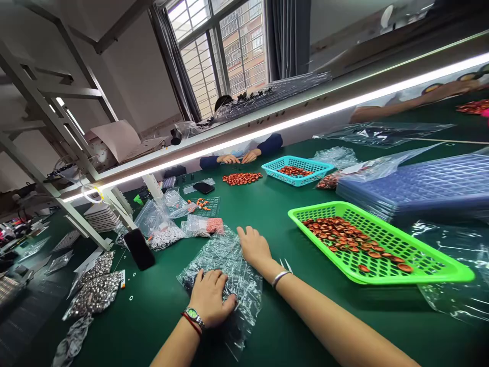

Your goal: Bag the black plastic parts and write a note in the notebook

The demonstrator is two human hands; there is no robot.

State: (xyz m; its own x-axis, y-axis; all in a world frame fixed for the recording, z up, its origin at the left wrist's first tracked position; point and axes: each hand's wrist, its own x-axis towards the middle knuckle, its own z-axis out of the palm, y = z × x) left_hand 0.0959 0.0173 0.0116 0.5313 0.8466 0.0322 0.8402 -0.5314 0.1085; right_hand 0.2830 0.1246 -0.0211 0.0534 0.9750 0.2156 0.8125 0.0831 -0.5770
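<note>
A crinkled clear plastic bag lies on the green table in front of me. My left hand rests palm down on its near left part, fingers apart, with something dark under or inside the bag there. On the bag's right edge lies my right hand, its fingers stretched out flat and gripping nothing. The pointed metal tips of what look like tweezers show beside my right wrist. Just beyond the bag is a small bag of pink pieces.
To the right stands a green basket of shiny copper-coloured pieces; stacked clear trays sit behind it. A blue basket and a copper-coloured pile are farther back, near a co-worker's hands. Left are a phone and bagged parts.
</note>
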